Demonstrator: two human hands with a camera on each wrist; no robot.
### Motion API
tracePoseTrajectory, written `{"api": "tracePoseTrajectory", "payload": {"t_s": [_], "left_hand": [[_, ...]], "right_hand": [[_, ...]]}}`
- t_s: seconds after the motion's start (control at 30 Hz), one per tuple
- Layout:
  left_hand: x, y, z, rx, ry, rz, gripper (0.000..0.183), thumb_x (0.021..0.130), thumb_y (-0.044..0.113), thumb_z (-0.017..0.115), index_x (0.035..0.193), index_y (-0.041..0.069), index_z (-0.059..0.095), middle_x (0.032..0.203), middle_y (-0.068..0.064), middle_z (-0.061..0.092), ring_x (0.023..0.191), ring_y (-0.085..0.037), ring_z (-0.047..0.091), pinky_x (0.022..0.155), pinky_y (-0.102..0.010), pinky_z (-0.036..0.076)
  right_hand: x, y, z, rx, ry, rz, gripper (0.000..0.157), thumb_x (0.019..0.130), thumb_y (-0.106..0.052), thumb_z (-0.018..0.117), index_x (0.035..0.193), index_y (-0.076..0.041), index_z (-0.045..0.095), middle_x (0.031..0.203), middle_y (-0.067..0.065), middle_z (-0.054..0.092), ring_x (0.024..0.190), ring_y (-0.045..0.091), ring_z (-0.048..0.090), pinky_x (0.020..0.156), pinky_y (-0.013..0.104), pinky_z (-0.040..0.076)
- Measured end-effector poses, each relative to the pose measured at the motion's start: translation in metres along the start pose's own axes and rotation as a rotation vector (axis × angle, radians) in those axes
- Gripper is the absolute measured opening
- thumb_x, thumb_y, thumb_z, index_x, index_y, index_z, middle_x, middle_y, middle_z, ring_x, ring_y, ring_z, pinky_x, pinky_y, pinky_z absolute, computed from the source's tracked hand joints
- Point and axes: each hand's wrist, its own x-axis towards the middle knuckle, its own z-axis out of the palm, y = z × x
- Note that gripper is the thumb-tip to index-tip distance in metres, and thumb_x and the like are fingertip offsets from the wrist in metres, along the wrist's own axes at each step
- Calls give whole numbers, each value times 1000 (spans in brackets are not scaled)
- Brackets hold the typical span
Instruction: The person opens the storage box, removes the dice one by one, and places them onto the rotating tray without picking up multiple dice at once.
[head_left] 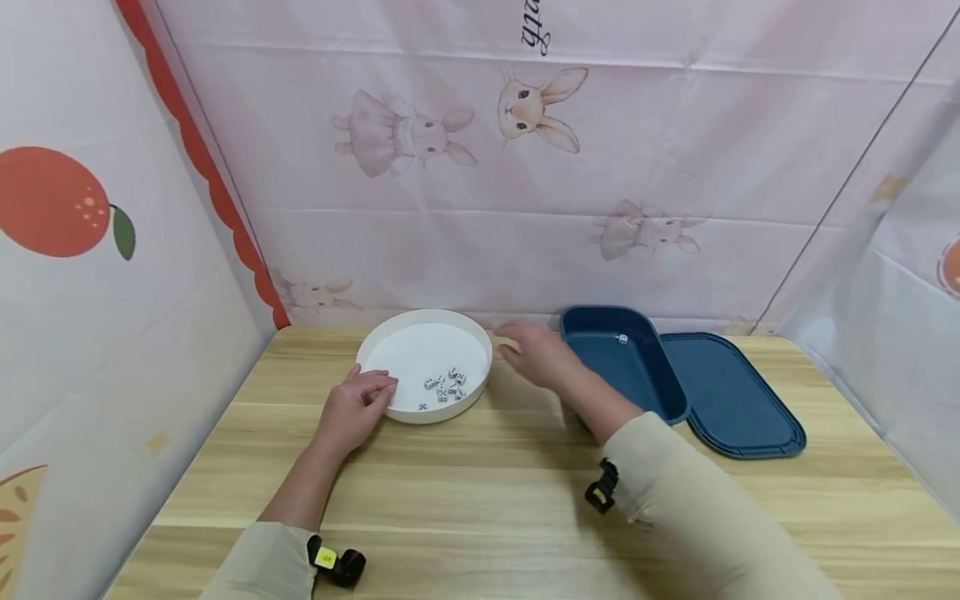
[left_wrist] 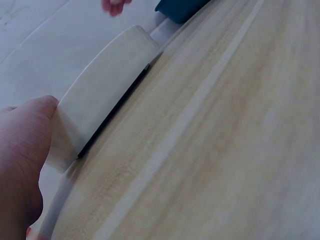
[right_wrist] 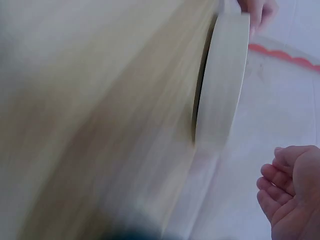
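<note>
A round white tray (head_left: 422, 350) holds several small white dice (head_left: 442, 393) with dark pips, mostly clustered toward its near right side. At the tray's left edge my left hand (head_left: 356, 407) grips the rim, its fingers reaching over the inside; the left wrist view shows it against the outer wall (left_wrist: 95, 85). Just right of the tray, my right hand (head_left: 542, 357) is raised above the table between tray and box. Its fingers (right_wrist: 275, 186) are loosely curled, and no die shows in them. One die (head_left: 622, 339) lies inside the dark blue box (head_left: 626, 373).
A dark blue lid (head_left: 731, 400) lies flat on the wooden table (head_left: 480, 500), to the right of the box and against it. Behind the table hangs a pink cloth (head_left: 480, 250) printed with rabbits. Another printed cloth (head_left: 75, 333) stands at the left.
</note>
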Motion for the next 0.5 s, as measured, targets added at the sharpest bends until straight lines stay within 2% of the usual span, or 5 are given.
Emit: {"api": "tracePoseTrajectory", "payload": {"t_s": [0.17,0.33,0.43,0.5], "left_hand": [[1,1,-2,-5,13,17,12,89,9,72,98,4,77,101,-11,76,108,-29,69,120,-52,29],[1,3,-2,-6,17,30,11,88,8,72,97,4,78,100,-11,76,107,-29,69,118,-54,30],[0,3,-1,-15,14,24,11,89,9,72,97,4,78,100,-11,76,108,-29,69,119,-53,30],[-1,3,0,-18,11,21,11,89,9,72,97,4,78,100,-11,76,108,-29,69,119,-54,29]], "right_hand": [[-16,37,-29,-33,29,101,33,99,-20,60,129,-8,64,132,13,63,125,31,57,103,48,50],[-31,81,-47,2,51,207,34,100,-18,57,131,-4,62,134,18,60,126,36,54,104,54,47],[-38,106,-50,24,18,278,36,100,-16,56,132,0,59,135,22,57,128,40,51,105,57,45],[-41,119,-49,15,-34,338,38,100,-17,55,134,1,57,137,23,55,129,41,50,106,57,44]]}}
